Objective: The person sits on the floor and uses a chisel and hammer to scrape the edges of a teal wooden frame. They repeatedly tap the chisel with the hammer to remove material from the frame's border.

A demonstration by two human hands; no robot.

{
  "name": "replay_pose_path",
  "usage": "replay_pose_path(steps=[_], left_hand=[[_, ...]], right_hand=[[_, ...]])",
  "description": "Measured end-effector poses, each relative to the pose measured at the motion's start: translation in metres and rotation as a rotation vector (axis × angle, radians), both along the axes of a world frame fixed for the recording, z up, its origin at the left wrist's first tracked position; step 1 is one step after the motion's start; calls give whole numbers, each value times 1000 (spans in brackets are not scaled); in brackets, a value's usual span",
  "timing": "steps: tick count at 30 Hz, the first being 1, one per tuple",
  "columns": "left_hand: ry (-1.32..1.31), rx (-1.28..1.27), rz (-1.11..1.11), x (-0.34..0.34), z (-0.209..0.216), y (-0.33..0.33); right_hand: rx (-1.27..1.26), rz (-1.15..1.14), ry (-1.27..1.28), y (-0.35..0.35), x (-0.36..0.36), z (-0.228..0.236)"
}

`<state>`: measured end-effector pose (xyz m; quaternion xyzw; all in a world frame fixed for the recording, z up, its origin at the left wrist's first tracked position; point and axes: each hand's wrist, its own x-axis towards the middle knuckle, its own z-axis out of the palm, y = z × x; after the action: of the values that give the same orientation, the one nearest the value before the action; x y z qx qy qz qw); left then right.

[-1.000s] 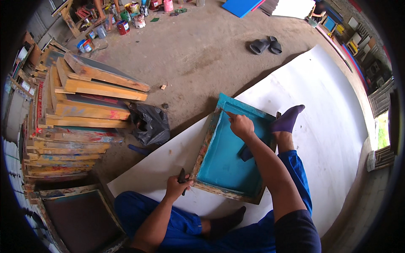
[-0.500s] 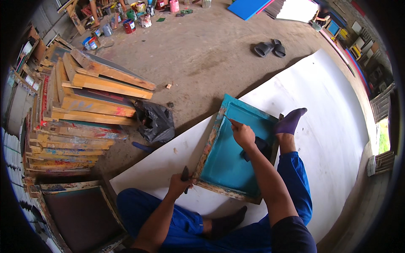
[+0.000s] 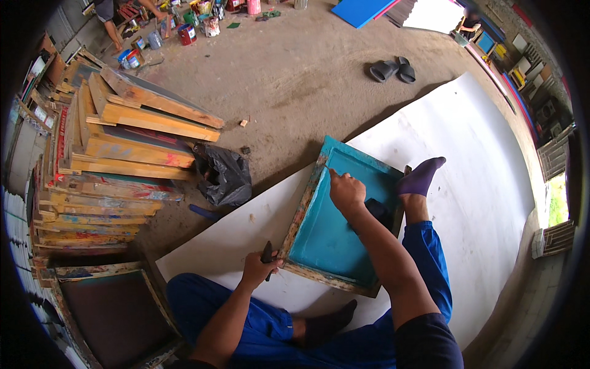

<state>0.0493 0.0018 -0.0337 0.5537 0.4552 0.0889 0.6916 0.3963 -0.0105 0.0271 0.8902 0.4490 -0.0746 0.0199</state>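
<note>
A wooden-framed screen (image 3: 332, 237) with a teal inner surface lies tilted across the white sheet between my legs. Over it reaches my right hand (image 3: 348, 190), its fingers curled and the index finger stretched toward the inner left edge of the frame; anything pinched there is too small to make out. My left hand (image 3: 259, 268) is closed around a dark, narrow tool (image 3: 267, 252) with a pointed upper end, its fingers against the near left corner of the frame. A dark object (image 3: 377, 212) lies inside the screen, partly covered by my right forearm.
Stacked wooden frames (image 3: 123, 154) rise on the left, beside a black plastic bag (image 3: 226, 175). A dark-meshed frame (image 3: 117, 313) sits near left. The white sheet (image 3: 479, 184) spreads under me. Black slippers (image 3: 393, 71) and paint cans (image 3: 187, 35) are farther off, with other people in the background.
My right hand has shifted slightly left, closer to the screen's left edge. The left hand keeps its hold on the dark tool. At the far left, another person's legs have come further into view.
</note>
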Motion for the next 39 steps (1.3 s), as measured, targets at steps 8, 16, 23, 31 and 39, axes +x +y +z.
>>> replay_pose_path(steps=[8,16,23,31,39], left_hand=[[-13,-16,-2,0,-1,1],[-43,-45,37,0,-5,0],[-21,-48,40,0,-5,0],[-11,-10,17,1,0,1],[-15,-47,17,-2,-5,2]], right_hand=[[285,-186,361,-19,14,-28],[297,-189,397,-22,22,-38],[422,-133,493,-23,35,-47],[279,-417,930,-17,57,-41],[314,-25,180,-25,31,-49]])
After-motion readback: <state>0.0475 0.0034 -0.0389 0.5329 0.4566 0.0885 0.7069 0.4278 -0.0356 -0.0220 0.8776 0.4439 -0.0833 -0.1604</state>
